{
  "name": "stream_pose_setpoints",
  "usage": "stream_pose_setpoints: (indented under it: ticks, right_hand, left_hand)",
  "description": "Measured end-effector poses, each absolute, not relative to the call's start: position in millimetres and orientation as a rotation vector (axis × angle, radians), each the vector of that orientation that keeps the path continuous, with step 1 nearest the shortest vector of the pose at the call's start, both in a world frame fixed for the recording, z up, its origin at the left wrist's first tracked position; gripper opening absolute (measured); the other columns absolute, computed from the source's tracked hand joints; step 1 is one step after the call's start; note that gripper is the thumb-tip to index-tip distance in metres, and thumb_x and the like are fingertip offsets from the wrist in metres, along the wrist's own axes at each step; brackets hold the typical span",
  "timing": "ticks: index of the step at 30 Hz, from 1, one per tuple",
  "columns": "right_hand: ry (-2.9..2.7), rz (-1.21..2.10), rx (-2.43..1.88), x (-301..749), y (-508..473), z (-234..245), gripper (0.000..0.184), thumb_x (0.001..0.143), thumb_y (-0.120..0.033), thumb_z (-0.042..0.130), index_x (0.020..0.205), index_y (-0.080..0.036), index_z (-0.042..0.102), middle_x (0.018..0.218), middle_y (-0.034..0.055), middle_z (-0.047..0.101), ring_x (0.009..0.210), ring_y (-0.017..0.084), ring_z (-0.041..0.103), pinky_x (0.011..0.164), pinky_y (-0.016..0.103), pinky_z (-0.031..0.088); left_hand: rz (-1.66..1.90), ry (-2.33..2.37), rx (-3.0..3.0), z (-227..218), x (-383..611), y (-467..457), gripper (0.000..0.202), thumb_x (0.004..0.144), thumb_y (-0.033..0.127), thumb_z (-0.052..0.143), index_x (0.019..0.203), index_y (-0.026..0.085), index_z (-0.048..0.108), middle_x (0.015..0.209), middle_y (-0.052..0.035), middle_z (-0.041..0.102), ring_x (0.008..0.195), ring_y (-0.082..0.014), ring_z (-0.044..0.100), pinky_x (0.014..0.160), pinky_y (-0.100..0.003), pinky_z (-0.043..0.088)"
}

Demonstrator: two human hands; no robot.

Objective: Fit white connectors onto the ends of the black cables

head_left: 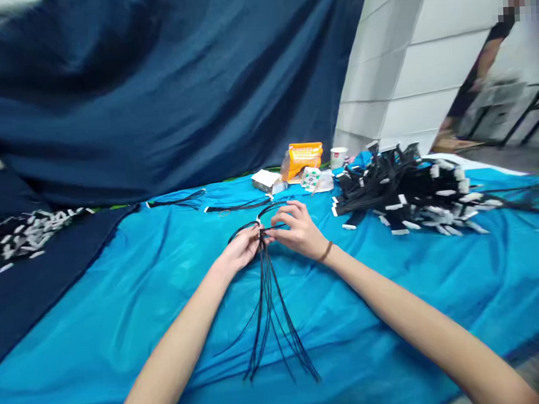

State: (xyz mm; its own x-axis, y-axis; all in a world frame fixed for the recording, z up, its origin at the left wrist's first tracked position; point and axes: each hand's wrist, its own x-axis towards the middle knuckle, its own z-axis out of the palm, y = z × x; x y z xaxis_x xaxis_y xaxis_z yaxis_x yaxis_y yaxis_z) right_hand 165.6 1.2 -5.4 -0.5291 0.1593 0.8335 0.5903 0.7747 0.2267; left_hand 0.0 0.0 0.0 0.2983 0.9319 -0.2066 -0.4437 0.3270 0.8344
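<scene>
A bundle of thin black wires (267,279) hangs in a loose fan from between my hands, its loose ends spread over the blue cloth. My left hand (243,247) is closed around the top of the bundle, where a small white connector (258,225) shows by the fingertips. From the right, my right hand (298,229) pinches a black strand beside that connector with thumb and fingers. More black wire loops above and to the left of the grip. The exact fingertip contact is too small to make out.
A heap of black cables with white connectors (403,190) lies at right, another pile (34,233) at far left. Behind my hands are single cables (238,206), a small white box (268,181), an orange pouch (306,159) and a cup (338,157). A person stands far right.
</scene>
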Motion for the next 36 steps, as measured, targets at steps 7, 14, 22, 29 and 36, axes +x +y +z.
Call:
stream_pose_setpoints:
  ticks: [7,14,22,29,36]
  right_hand:
    - [-2.082,-0.450,-0.574,166.3,4.1,-8.8,0.011,0.081,-0.020,0.054,0.082,-0.024,0.064,0.093,0.0041,0.057,0.094,0.018,0.043,0.085,0.037,0.037]
    - [-2.001,-0.171,-0.551,163.8,0.6,-9.8,0.016,0.077,-0.016,0.052,0.090,-0.019,0.061,0.092,0.0060,0.056,0.091,0.019,0.046,0.084,0.039,0.041]
    - [-2.087,-0.151,-0.528,158.3,-5.0,-10.5,0.020,0.078,-0.018,0.053,0.096,-0.021,0.061,0.098,0.0068,0.055,0.095,0.020,0.046,0.085,0.041,0.041]
    - [-2.114,-0.103,-0.521,154.5,-0.9,-15.6,0.017,0.081,-0.019,0.052,0.095,-0.020,0.061,0.096,0.0074,0.056,0.093,0.019,0.047,0.081,0.039,0.044]
    - [-2.060,-0.047,-0.545,162.7,9.1,-18.1,0.021,0.085,-0.015,0.046,0.101,-0.021,0.058,0.091,0.0044,0.061,0.090,0.017,0.049,0.081,0.036,0.043]
  left_hand:
    - [1.073,0.808,0.689,5.1,-0.5,0.6,0.019,0.082,0.005,0.038,0.073,0.008,0.054,0.059,-0.0044,0.059,0.047,-0.0083,0.057,0.049,-0.016,0.048]
    - [1.192,0.804,0.537,9.3,2.8,1.8,0.021,0.084,0.007,0.036,0.071,0.008,0.052,0.068,-0.0096,0.063,0.062,-0.0118,0.063,0.062,-0.020,0.052]
    - [1.248,0.829,0.531,8.4,3.6,3.9,0.023,0.085,0.009,0.036,0.071,0.008,0.055,0.069,-0.0099,0.065,0.069,-0.0138,0.064,0.072,-0.025,0.051]
    - [1.227,0.882,0.546,6.7,6.3,0.5,0.025,0.084,0.007,0.037,0.065,0.009,0.053,0.055,-0.0036,0.059,0.046,-0.0077,0.055,0.049,-0.016,0.047]
    - [1.216,0.907,0.518,12.5,3.6,-0.8,0.021,0.083,0.007,0.038,0.067,0.009,0.051,0.060,-0.0058,0.061,0.049,-0.0085,0.058,0.051,-0.017,0.049]
